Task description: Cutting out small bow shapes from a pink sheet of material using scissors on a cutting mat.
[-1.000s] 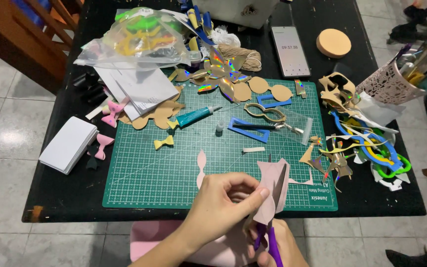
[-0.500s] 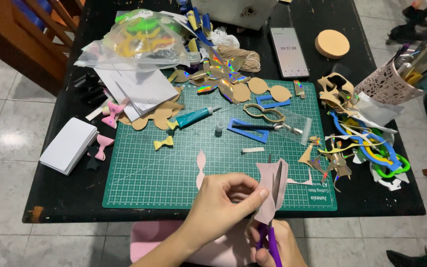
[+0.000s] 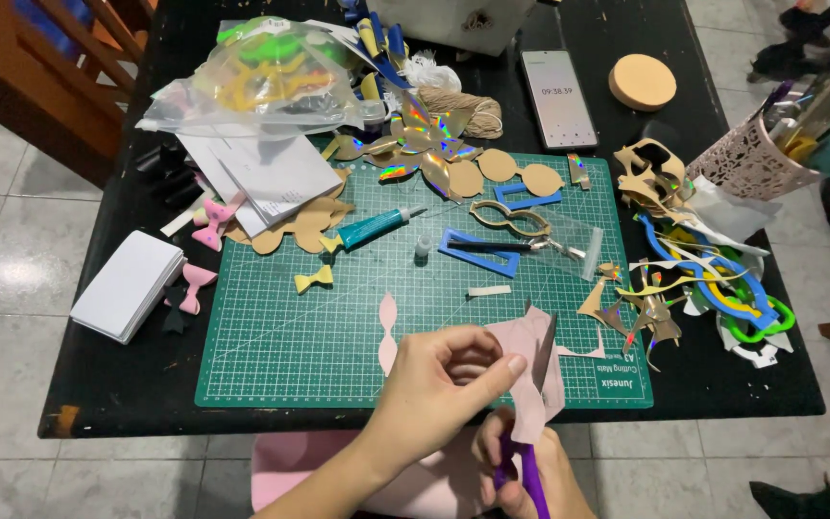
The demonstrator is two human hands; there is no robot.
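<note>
My left hand pinches a folded pink foam sheet at the near edge of the green cutting mat. My right hand sits just below it, wrapped around purple-handled scissors whose blade rises into the pink sheet. A cut pink bow-shaped strip lies on the mat just left of my left hand. A larger piece of pink foam rests below the table edge, under my arms.
On the black table: a teal glue tube, small yellow bow, white card stack, plastic bag of scraps, phone, round cork disc, pen cup, coloured offcuts at right.
The pink sheet has turned slightly between my fingers. The hands stay at the same place by the mat's near edge.
</note>
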